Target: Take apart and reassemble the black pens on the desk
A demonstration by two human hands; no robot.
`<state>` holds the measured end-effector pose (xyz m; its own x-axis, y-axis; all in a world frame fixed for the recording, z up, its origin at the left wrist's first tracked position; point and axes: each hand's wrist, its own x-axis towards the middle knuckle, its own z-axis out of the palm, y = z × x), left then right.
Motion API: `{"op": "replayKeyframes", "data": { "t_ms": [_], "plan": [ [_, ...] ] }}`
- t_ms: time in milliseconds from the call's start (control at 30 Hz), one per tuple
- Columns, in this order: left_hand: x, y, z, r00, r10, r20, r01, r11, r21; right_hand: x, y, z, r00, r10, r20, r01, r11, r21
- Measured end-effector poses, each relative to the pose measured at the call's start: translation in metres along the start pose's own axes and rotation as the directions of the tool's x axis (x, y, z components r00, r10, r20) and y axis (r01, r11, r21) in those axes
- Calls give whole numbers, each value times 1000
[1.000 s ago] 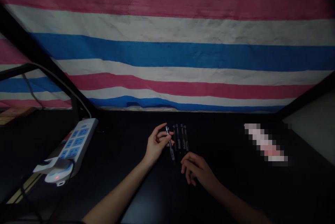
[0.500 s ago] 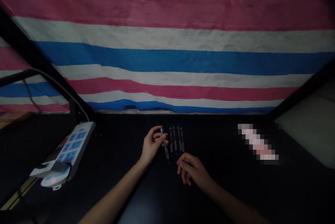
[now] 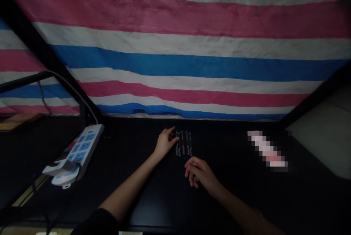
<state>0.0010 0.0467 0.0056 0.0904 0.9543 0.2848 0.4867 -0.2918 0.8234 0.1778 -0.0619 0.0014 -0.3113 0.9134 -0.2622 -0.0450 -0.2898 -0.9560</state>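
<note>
Several clear-barrelled pens (image 3: 183, 145) with dark grips lie side by side on the black tabletop (image 3: 153, 198), tips toward me. My left hand (image 3: 165, 142) is at the upper left end of the row. Its thumb and index finger are apart and touch or nearly touch the leftmost pen (image 3: 177, 150), which rests against the others. Just below the tips, at the lower right of the row, my right hand (image 3: 201, 173) hovers or rests with loosely bent fingers and nothing visible in it. Dim light blurs the pens' details.
On the left lies a white power strip (image 3: 89, 138) with a plugged-in adapter (image 3: 61, 169) and cables. A pixelated pink and white item (image 3: 267, 149) lies on the right. Striped sheeting (image 3: 192, 66) hangs behind the table between black frame bars (image 3: 55, 59).
My left hand has moved right and laid the pen it held at the left end of the row. My right hand has barely moved. The camera view has shifted slightly.
</note>
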Motion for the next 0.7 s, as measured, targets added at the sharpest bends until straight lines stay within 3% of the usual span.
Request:
{"op": "replayKeyframes", "data": {
  "t_ms": [100, 200, 300, 400, 567, 700],
  "plan": [
    [-24, 7, -26, 999, 42, 3, -42, 994, 104, -1, 0, 0, 1000, 2, 2, -2, 1000, -8],
    [-56, 5, -73, 996, 20, -86, 3, 966, 257, -3, -3, 0, 1000, 5, 4, -5, 1000, -18],
    [-88, -10, -123, 960, 0, -278, 194, 719, 668, -4, -5, 1, 1000, 12, 6, -12, 999, -30],
    [-110, -30, -155, 921, -32, -388, 342, 545, 766, -4, -6, 1, 1000, 12, 6, -11, 999, -38],
    [-116, -45, -169, 896, -211, -390, 435, 590, 680, -3, -5, 1, 1000, 3, 4, -3, 999, -44],
    [-110, -45, -171, 920, -240, -309, 392, 599, 698, -3, -5, 0, 1000, 4, 4, -3, 999, -48]
  ]
}}
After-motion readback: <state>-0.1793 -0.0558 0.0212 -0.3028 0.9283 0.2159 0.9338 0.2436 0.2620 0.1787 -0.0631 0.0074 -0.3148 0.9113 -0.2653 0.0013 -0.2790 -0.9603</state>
